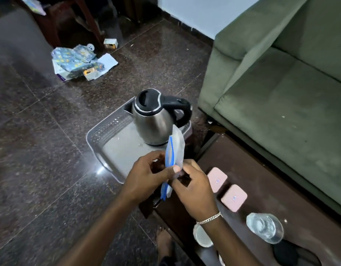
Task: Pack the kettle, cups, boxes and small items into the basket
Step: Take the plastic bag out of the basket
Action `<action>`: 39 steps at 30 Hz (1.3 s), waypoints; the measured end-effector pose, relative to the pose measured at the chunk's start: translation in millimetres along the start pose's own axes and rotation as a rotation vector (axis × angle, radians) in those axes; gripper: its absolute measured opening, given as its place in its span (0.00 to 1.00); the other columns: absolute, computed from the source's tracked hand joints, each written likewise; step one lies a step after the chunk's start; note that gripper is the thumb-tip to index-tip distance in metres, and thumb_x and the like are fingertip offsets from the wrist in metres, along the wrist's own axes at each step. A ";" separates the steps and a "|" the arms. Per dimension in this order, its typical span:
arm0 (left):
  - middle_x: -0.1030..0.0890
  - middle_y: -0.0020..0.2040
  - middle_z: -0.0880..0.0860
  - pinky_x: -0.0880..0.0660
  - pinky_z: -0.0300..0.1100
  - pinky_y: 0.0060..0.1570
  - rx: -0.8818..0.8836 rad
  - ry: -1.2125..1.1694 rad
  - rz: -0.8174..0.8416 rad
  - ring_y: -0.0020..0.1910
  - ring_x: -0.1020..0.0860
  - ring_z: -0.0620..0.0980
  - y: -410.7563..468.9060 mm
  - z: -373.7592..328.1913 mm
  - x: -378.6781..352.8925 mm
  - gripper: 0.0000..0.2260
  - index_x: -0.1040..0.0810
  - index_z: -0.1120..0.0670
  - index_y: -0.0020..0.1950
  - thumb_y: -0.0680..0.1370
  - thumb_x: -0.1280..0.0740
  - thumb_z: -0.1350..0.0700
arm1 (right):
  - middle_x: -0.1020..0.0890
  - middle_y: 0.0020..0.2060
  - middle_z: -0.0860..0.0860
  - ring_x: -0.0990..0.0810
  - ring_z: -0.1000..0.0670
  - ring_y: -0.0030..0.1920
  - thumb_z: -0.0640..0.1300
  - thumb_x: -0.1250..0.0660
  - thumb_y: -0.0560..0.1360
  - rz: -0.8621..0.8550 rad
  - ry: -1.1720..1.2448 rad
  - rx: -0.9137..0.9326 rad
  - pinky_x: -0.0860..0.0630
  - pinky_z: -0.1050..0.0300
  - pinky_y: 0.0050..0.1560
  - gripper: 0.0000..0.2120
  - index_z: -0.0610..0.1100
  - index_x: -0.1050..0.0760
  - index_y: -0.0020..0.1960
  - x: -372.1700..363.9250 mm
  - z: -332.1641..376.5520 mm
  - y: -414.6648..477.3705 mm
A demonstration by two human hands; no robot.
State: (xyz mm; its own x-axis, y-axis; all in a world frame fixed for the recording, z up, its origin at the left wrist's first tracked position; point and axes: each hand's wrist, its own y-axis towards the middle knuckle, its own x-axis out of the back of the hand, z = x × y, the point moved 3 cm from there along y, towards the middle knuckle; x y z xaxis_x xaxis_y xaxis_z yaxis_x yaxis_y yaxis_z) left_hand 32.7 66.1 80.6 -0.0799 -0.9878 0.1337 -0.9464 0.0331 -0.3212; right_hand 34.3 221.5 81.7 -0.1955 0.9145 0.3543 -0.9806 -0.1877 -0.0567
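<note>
Fingers (174, 169) pinch a zip bag (176, 148) above basket (103, 131) on dark floor (41, 150).

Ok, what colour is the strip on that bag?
Blue; the strip on the clear bag shows best in head view.

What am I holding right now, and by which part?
A small clear plastic bag with a blue strip. The left hand and the right hand both pinch its lower half; the top stands free.

Kettle (154, 120) in basket (104, 135) on floor (50, 150), far right corner. My left hand (146, 175) and right hand (194, 191) pinch bag (175, 150) over basket's near edge. Table (280, 189) at right: two boxes (216, 179), glass (264, 227) nearer me. Sofa (280, 93) behind table.
</note>
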 end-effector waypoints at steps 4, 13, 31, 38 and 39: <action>0.12 0.49 0.52 0.21 0.37 0.41 -0.052 -0.051 0.066 0.47 0.14 0.47 -6.4 -15.7 -51.8 0.11 0.14 0.50 0.55 0.75 0.23 0.48 | 0.21 0.42 0.49 0.21 0.51 0.42 0.42 0.28 0.77 -0.065 0.122 -0.073 0.21 0.50 0.45 0.02 0.47 0.19 0.45 52.0 -13.0 -27.5; 0.12 0.43 0.50 0.17 0.48 0.42 -0.141 0.151 0.017 0.42 0.14 0.49 -26.0 -36.5 -171.2 0.05 0.15 0.53 0.48 0.77 0.27 0.62 | 0.21 0.66 0.55 0.21 0.53 0.63 0.42 0.26 0.75 -0.313 0.179 -0.215 0.23 0.52 0.64 0.27 0.54 0.29 0.71 163.3 -46.7 -94.9; 0.18 0.60 0.43 0.25 0.28 0.51 -0.550 0.495 -0.026 0.56 0.18 0.39 -64.6 -90.3 -297.8 0.17 0.14 0.52 0.49 0.72 0.29 0.74 | 0.27 0.50 0.55 0.25 0.46 0.51 0.32 0.29 0.67 -0.795 -0.433 -0.178 0.28 0.51 0.53 0.15 0.48 0.29 0.44 319.1 -46.3 -191.6; 0.17 0.63 0.47 0.29 0.24 0.59 -0.671 0.533 0.065 0.57 0.19 0.36 -78.2 -106.0 -329.8 0.17 0.14 0.58 0.60 0.74 0.26 0.71 | 0.27 0.43 0.46 0.31 0.42 0.42 0.31 0.30 0.61 -0.537 -0.969 -0.245 0.29 0.49 0.39 0.16 0.46 0.19 0.45 320.1 -14.7 -191.8; 0.18 0.63 0.47 0.27 0.25 0.57 -0.686 0.546 0.083 0.54 0.19 0.37 -79.8 -106.3 -333.9 0.17 0.15 0.58 0.61 0.74 0.27 0.70 | 0.24 0.42 0.46 0.28 0.41 0.41 0.36 0.30 0.64 -0.434 -1.007 -0.348 0.29 0.49 0.37 0.10 0.47 0.19 0.43 318.6 -12.0 -190.0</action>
State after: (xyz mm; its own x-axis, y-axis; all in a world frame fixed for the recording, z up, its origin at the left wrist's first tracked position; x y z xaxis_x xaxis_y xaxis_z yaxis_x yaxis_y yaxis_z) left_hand 101.7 409.5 161.3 -0.1291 -0.7731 0.6210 -0.8963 0.3588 0.2604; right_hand 158.1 552.9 194.1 0.1063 0.1479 0.9833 -0.9442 0.3250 0.0532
